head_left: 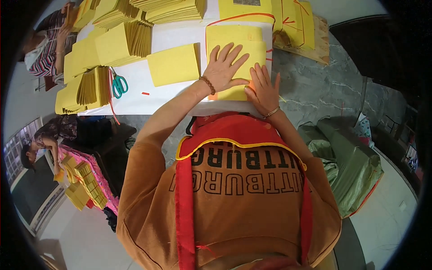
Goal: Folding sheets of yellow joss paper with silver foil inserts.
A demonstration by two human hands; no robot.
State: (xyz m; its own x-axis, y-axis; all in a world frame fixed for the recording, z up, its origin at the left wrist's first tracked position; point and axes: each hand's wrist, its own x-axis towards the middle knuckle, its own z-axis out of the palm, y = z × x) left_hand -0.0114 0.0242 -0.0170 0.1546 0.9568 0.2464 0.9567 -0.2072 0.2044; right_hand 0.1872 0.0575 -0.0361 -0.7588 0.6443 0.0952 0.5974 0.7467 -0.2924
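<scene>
My left hand [223, 68], wrist ringed by a bead bracelet, lies flat with fingers spread on a stack of yellow paper [238, 34] at the table's near right corner. Close beside it, my right hand [264, 91] rests on the stack's right side, fingers stretched out. An orange patch [213, 96] shows at the stack's near edge, partly covered by my left wrist. Red cord [240, 16] runs around the far side of the stack. To the left lies a separate flat yellow paper bundle [173, 65]. Neither hand grips anything.
Teal-handled scissors [119, 85] and a red strip [145, 93] lie on the white table cover [135, 74]. Fanned yellow paper piles [123, 42] fill the left and far side. Tied yellow bundles [294, 22] sit on a board at right. Two people work at left.
</scene>
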